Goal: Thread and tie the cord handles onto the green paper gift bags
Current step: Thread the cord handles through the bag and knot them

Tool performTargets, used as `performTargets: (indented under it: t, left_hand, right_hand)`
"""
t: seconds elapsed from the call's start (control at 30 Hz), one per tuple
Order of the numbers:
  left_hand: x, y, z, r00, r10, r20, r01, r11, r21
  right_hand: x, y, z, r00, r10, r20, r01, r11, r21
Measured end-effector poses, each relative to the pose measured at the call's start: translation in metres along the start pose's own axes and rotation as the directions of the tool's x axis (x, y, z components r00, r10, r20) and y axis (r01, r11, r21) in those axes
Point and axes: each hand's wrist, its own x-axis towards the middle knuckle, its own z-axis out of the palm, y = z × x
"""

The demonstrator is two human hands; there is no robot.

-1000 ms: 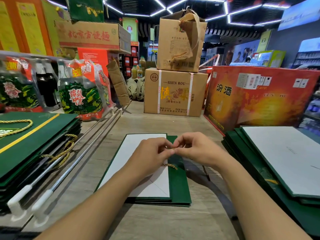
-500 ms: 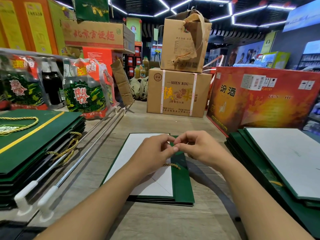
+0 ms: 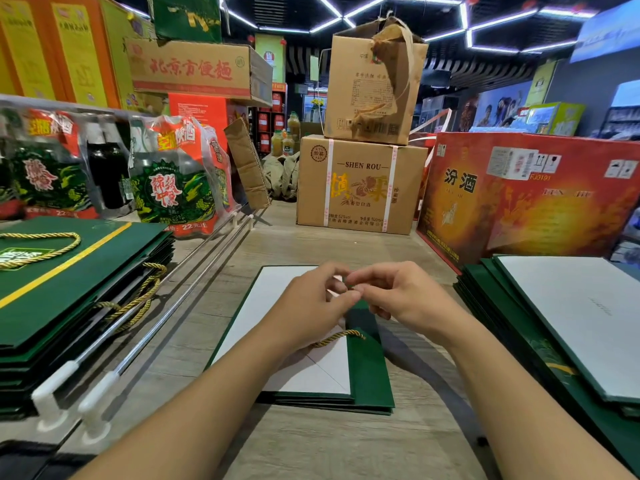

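While the green bag (image 3: 367,375) lies flat on the surface (image 3: 311,245), head view: left hand (image 3: 311,306) and right hand (image 3: 407,296) sit over its far end, curled fingertips meeting. We can't tell what they pinch. Gold cord (image 3: 341,335) runs from under the left palm onto the bag.

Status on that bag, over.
Fingertips of left hand and right hand pinch together at green bag top edge, seemingly on the cord end. Loop of gold cord trails from under left hand. Nothing blocking.
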Motion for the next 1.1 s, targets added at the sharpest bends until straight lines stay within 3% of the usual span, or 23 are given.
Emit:
performTargets:
  t: [0.1,0.23,0.43,0.57,0.9,1.0,1.1]
  left_hand:
    - [0.0,0.0,0.0,0.999,0.05,-0.012,-0.048,0.994,0.095]
    - [0.002,0.0,0.0,0.999,0.015,-0.037,-0.01,0.992,0.123]
    - [0.002,-0.01,-0.003,0.992,-0.102,-0.08,0.118,0.963,0.244]
    - [0.002,-0.012,-0.001,0.984,-0.174,-0.043,0.179,0.95,0.256]
    - [0.001,-0.004,-0.001,0.964,-0.263,0.029,0.245,0.928,0.281]
    - [0.0,-0.001,-0.002,0.958,-0.286,0.032,0.27,0.931,0.247]
    - [-0.001,0.004,-0.004,0.972,-0.233,-0.02,0.231,0.946,0.228]
  right_hand:
    - [0.002,0.002,0.0,1.0,0.016,-0.007,-0.016,0.999,0.033]
    - [0.001,0.002,-0.001,0.998,0.064,-0.021,-0.063,0.998,0.02]
    - [0.009,0.015,-0.004,0.927,0.231,-0.297,-0.275,0.955,-0.114]
    - [0.011,0.02,0.003,0.922,0.311,-0.233,-0.357,0.913,-0.196]
    - [0.013,0.01,0.015,0.877,0.343,-0.336,-0.366,0.931,-0.007]
    - [0.011,0.008,0.015,0.826,0.488,-0.282,-0.46,0.873,0.162]
    - [0.01,0.01,0.016,0.826,0.52,-0.216,-0.467,0.847,0.255]
